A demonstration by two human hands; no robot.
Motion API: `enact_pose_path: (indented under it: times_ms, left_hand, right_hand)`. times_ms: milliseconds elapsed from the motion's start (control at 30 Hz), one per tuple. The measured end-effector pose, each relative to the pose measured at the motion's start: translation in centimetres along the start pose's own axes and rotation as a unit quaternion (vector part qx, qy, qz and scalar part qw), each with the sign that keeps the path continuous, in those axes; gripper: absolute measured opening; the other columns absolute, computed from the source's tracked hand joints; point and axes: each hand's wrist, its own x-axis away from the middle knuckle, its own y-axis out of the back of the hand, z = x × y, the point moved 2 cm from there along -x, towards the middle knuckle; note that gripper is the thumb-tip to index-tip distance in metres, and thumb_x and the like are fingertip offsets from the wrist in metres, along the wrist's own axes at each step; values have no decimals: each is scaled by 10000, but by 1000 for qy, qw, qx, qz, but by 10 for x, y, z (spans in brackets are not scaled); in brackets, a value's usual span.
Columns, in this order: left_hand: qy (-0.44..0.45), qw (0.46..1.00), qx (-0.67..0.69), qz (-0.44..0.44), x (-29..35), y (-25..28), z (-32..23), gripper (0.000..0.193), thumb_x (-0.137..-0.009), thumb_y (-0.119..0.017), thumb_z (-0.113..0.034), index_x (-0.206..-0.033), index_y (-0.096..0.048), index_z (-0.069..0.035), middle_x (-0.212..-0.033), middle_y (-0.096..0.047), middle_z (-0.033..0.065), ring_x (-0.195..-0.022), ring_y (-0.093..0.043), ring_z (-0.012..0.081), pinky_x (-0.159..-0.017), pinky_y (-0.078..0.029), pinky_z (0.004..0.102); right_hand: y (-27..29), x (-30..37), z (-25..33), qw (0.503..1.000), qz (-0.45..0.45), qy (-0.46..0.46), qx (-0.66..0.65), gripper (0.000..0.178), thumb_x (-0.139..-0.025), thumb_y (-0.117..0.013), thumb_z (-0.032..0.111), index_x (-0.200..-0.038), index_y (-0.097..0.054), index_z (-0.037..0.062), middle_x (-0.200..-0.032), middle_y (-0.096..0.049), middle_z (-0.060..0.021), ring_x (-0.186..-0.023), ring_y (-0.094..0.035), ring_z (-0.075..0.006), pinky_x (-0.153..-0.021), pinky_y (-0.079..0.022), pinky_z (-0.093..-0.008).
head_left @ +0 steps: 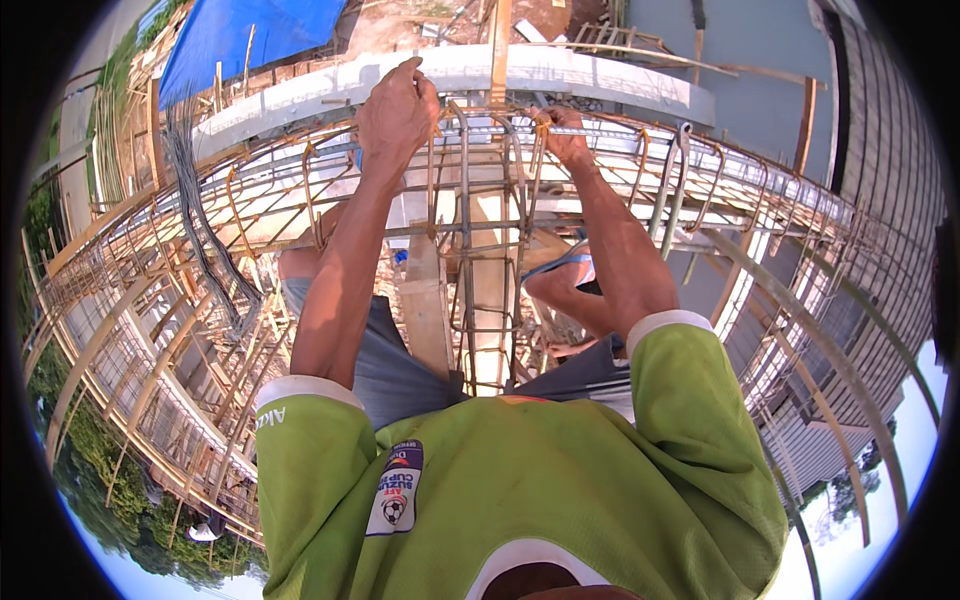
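Observation:
A cage of rusty reinforcing bars and stirrups (465, 180) runs across in front of me and back between my legs. My left hand (398, 115) is raised over its far top bar, fingers drawn together; anything pinched in them is too small to make out. To its right, my right hand (565, 135) is closed at a crossing of the top bar and a stirrup, its fingertips partly hidden by the steel. Just right of that hand, a two-handled metal tool (675, 180), perhaps pliers, hangs on the bars. A bundle of thin tie wire (195, 210) drapes over the left side.
A pale concrete beam or wall (590, 75) curves beyond the cage. Wooden boards (425, 300) lie beneath it, and an upright timber (499, 50) rises ahead. A blue tarp (250, 40) is at the far left. Bamboo poles (810, 320) and corrugated roofing (885, 150) stand right.

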Motion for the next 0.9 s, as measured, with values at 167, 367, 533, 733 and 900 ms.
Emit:
enact_pose_path:
  times_ms: [167, 367, 533, 733, 900]
  left_hand:
    - [-6, 1000, -14, -21, 2, -1, 8, 366, -891, -526, -224, -1187, -653, -48, -1069, -691, 215, -950, -673, 399, -835, -524, 477]
    - [2, 999, -48, 10, -4, -4, 12, 377, -887, -515, -236, -1186, -655, -55, -1073, -693, 211, -956, -671, 401, -832, -525, 489]
    - [-7, 998, -63, -6, -2, -2, 2, 360, -872, -523, -269, -1139, -671, -77, -1025, -700, 214, -938, -679, 384, -822, -536, 469]
    - [-23, 998, -54, -33, -2, -9, 19, 280, -829, -581, -269, -994, -702, -77, -935, -709, 195, -834, -695, 380, -739, -559, 479]
    - [-31, 998, -29, -52, -2, -7, 18, 256, -800, -613, -262, -918, -710, -56, -881, -714, 178, -799, -701, 368, -732, -557, 452]
  right_hand:
    - [-28, 2, 34, 958, -121, -254, 51, 260, -953, -567, 222, -826, -615, 1, -541, -501, -41, -372, -384, -109, -315, -295, -286]
    - [-33, -3, 24, 885, -124, -430, -128, 251, -956, -445, 194, -788, -576, 61, -540, -517, -38, -331, -346, -90, -281, -263, -224]
    - [-15, -1, 15, 948, -179, -263, -21, 268, -889, -719, 233, -774, -561, 49, -584, -573, -46, -386, -456, -114, -298, -393, -233]
    - [-25, 15, 46, 812, -38, 145, 564, 397, -757, -699, 162, -1105, -574, 19, -980, -612, -282, -973, -590, -426, -845, -540, -481]
    - [-29, 10, 50, 712, 69, 75, 694, 369, -768, -574, 92, -1132, -616, 134, -1145, -530, -188, -990, -628, -413, -840, -549, -506]
